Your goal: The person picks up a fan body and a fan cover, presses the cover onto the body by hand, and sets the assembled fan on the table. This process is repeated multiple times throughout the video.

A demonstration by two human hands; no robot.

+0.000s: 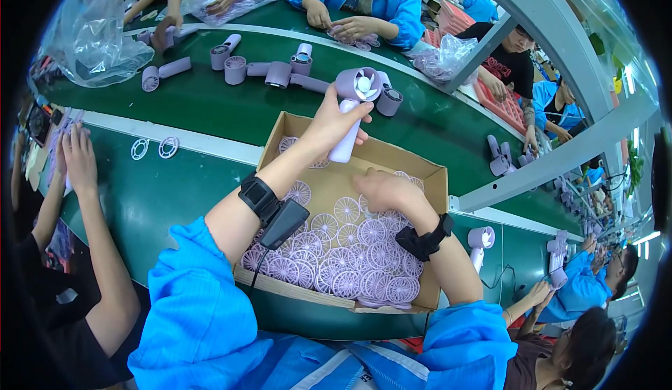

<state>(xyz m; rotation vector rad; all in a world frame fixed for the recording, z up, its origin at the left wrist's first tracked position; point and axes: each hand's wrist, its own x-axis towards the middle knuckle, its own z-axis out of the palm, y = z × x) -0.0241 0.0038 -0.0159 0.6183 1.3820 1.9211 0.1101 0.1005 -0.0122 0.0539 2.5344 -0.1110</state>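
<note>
My left hand [326, 122] is wrapped round the handle of a light purple handheld fan [344, 136], held up over the far side of an open cardboard box [430, 169]. The fan's head tilts up and shows white blades, with no grille over them. Down inside the box, my right hand [386, 192] has its fingers curled low among round purple fan grilles [346, 257]. What its fingertips pinch, if anything, is hidden under the hand. The grilles are spoked discs, heaped thickest at the near side of the box.
Beyond the box a green conveyor belt [203, 103] carries several purple fans [278, 73]. Two loose rings [168, 147] lie on the green table at left. A grey metal post [539, 19] rises at right, near a standing fan [480, 243]. Co-workers' hands [79, 155] work nearby.
</note>
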